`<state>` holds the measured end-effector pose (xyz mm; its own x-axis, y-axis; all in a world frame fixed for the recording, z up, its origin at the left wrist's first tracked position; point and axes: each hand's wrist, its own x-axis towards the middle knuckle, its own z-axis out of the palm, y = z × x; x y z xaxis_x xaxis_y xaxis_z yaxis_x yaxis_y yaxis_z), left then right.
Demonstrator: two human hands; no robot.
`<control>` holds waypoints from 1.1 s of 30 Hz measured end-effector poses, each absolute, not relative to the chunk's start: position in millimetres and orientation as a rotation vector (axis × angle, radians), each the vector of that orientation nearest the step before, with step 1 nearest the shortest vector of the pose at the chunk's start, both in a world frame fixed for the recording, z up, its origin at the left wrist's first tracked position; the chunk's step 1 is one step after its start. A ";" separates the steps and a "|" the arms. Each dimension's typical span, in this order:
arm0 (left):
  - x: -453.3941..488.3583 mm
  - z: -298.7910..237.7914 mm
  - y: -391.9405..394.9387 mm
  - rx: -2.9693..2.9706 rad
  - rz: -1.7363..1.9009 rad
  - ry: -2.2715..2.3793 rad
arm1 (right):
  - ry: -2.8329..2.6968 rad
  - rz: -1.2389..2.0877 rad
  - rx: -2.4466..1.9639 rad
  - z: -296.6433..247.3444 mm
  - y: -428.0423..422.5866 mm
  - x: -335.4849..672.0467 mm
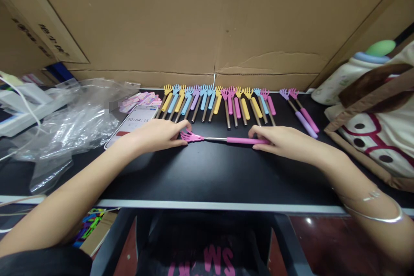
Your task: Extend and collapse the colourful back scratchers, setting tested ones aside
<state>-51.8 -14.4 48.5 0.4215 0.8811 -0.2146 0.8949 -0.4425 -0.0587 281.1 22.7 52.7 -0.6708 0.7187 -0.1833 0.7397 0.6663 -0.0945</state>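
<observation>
A pink telescopic back scratcher (244,140) lies crosswise between my hands, low over the black desk, its metal rod partly showing. My left hand (161,134) pinches its claw end at the left. The fingers of my right hand (274,140) are closed round the end of the pink handle. Behind it stands a row of back scratchers (203,97) in yellow, blue, purple and pink, claws toward the cardboard. Two more, a purple back scratcher (304,120) and a pink back scratcher (307,116), lie apart at the right.
A phone (137,120) with a running timer lies left of the row, by pink printed packets (139,100) and clear plastic bags (77,116). White power strips (29,103) sit far left. A fabric bag (381,125) and a bottle (343,73) stand right. Cardboard (194,21) walls the back.
</observation>
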 end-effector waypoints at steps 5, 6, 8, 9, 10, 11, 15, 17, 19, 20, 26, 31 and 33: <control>-51.8 48.0 -14.2 2.592 -0.343 1.627 | 2.742 -0.245 1.212 52.6 22.9 281.6; -51.8 47.9 -14.3 2.593 -0.338 1.627 | 2.742 -0.247 1.212 52.4 23.1 281.6; -52.0 47.8 -14.3 2.595 -0.322 1.622 | 2.744 -0.249 1.211 51.9 23.5 281.8; -52.2 47.7 -14.2 2.596 -0.316 1.620 | 2.746 -0.248 1.209 51.7 23.6 282.0; -52.4 47.7 -14.2 2.595 -0.314 1.620 | 2.747 -0.246 1.208 51.6 23.7 282.1; -52.5 47.6 -14.2 2.595 -0.314 1.623 | 2.746 -0.245 1.209 51.7 23.8 282.2; -53.0 47.5 -14.3 2.596 -0.299 1.632 | 2.749 -0.242 1.215 52.5 23.5 281.8; -52.9 47.6 -14.3 2.598 -0.293 1.629 | 2.749 -0.244 1.215 52.9 23.2 281.2; -52.7 47.8 -14.4 2.600 -0.296 1.625 | 2.748 -0.250 1.216 53.3 23.0 280.9; -52.6 48.0 -14.4 2.601 -0.297 1.624 | 2.749 -0.251 1.214 53.3 23.0 280.9; -52.0 48.7 -15.0 2.593 -0.316 1.633 | 2.762 -0.238 1.206 52.1 24.0 282.7; -52.6 46.7 -15.6 2.602 -0.309 1.626 | 2.755 -0.218 1.202 50.0 24.3 284.0; -53.0 46.0 -15.8 2.598 -0.306 1.634 | 2.735 -0.183 1.237 49.2 24.8 285.8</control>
